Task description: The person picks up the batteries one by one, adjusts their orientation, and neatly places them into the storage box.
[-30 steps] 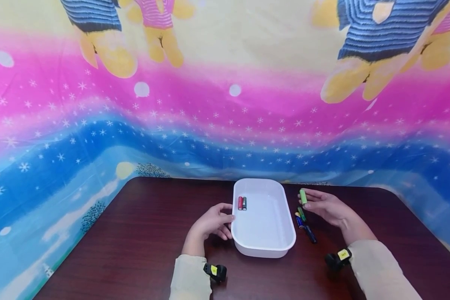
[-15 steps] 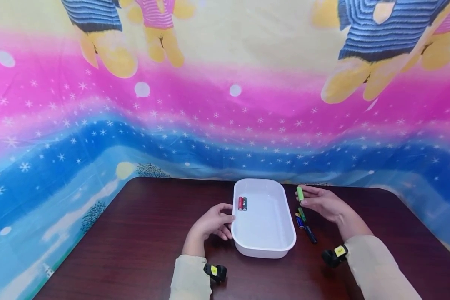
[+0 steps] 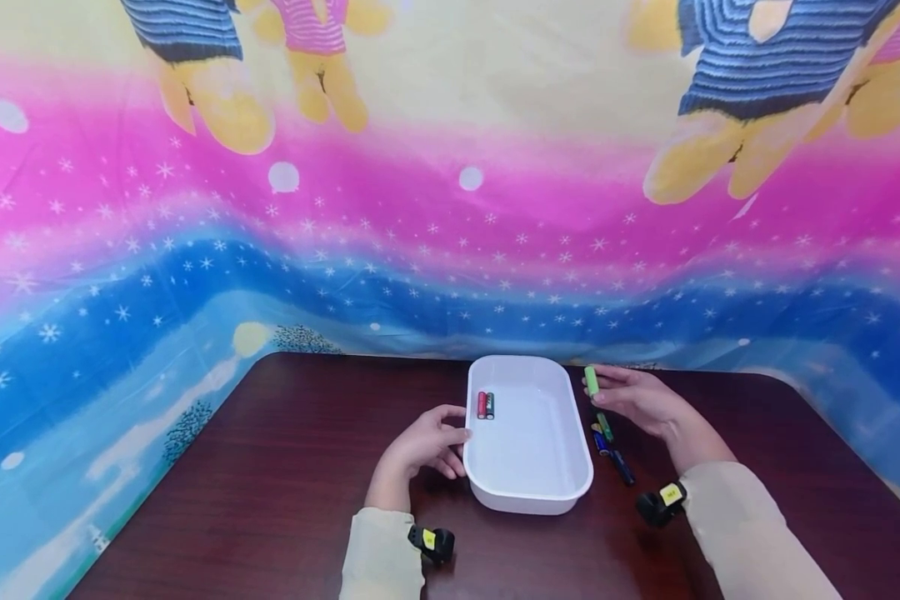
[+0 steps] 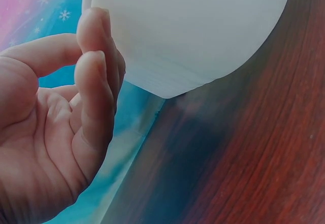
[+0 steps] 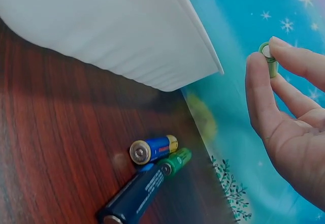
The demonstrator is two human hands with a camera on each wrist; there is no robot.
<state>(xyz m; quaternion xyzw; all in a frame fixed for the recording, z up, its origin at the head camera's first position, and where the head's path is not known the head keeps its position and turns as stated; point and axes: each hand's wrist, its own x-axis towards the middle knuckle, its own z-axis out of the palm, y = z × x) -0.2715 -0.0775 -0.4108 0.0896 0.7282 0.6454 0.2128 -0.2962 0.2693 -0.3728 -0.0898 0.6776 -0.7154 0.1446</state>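
A light-green battery (image 3: 591, 381) is pinched between the thumb and fingers of my right hand (image 3: 637, 400), raised just beyond the right rim of the white tray (image 3: 528, 505). In the right wrist view its round end (image 5: 267, 51) shows between the fingertips. My left hand (image 3: 425, 442) holds the tray's left rim, thumb at the edge and the other fingers bent against the outer wall. Inside the tray, a red battery (image 3: 482, 405) and a dark-green one (image 3: 490, 406) lie side by side. Below my right hand rest a green battery (image 5: 179, 161), a blue-and-gold battery (image 5: 152, 150) and a navy battery (image 5: 134, 196).
The tray stands on a dark reddish-brown wooden table (image 3: 270, 483). A printed cloth (image 3: 390, 208) with snowflakes and bears hangs behind the table's far edge. Each wrist carries a small black camera, the right one (image 3: 660, 504) above the table.
My right hand has moved left and slightly away, bringing the light-green battery closer to the tray's right rim. The left hand, tray and other batteries stay put.
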